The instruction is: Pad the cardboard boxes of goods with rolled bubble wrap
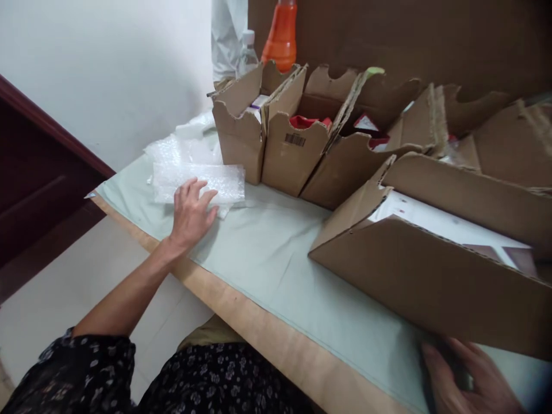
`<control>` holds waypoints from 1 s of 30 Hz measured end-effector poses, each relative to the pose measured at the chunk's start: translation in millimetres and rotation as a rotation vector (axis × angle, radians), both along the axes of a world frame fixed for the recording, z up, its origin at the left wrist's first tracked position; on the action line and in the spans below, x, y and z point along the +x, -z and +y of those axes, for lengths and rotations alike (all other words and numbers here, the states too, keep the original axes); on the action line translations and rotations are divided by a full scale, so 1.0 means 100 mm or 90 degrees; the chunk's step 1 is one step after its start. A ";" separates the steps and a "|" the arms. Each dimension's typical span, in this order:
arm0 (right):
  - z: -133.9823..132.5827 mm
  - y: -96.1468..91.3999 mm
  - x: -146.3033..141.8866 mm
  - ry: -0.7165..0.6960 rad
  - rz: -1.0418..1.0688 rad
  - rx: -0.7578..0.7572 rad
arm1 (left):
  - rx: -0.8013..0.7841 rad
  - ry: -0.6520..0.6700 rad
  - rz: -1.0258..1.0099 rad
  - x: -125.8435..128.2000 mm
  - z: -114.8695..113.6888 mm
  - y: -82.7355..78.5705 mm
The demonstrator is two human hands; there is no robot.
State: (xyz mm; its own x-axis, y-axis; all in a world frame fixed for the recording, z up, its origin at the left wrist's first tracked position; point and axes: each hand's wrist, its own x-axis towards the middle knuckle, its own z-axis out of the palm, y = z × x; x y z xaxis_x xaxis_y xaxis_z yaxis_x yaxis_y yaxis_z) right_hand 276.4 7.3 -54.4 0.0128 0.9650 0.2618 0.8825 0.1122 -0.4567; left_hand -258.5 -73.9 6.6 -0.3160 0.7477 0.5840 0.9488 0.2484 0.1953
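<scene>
My left hand (193, 210) rests with fingers spread on the near edge of a clear bubble wrap sheet (219, 179), which lies flat on the cloth. More crumpled bubble wrap (176, 150) sits just behind it. At the lower right, my right hand (478, 376) is blurred and partly cut off by the frame edge. Its thumb and fingers curl around a dark object (457, 363) whose kind I cannot make out. Close above that hand stands a large open cardboard box (414, 276) with white printed sheets or flat packs (435, 215) inside.
Several open cardboard bins (297, 161) line the back, holding red and white packs. Behind them stand an orange bottle (280, 43) and a clear bottle (247, 54). A pale green cloth (276, 247) covers the table, whose wooden edge (241, 307) runs diagonally. A white wall (107, 69) borders the left.
</scene>
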 end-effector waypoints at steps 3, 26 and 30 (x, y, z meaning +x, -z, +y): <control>-0.05 -0.13 -0.11 0.016 0.018 0.016 | 0.034 0.001 -0.011 -0.04 0.05 0.01; -0.31 -0.34 -0.36 -0.057 0.095 0.111 | -0.241 -0.100 -0.018 -0.56 0.09 -0.37; -0.34 -0.31 -0.35 -0.074 0.155 0.103 | -0.198 -0.028 -0.055 -0.67 0.12 -0.24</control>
State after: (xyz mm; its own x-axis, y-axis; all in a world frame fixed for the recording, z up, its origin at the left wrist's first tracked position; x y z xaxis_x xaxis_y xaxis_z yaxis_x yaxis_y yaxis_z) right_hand 241.5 -26.6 -23.3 -0.0142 0.9096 0.4153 0.7260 0.2950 -0.6212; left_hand -325.2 -62.1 30.3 -0.3899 0.8706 0.2999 0.9193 0.3487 0.1826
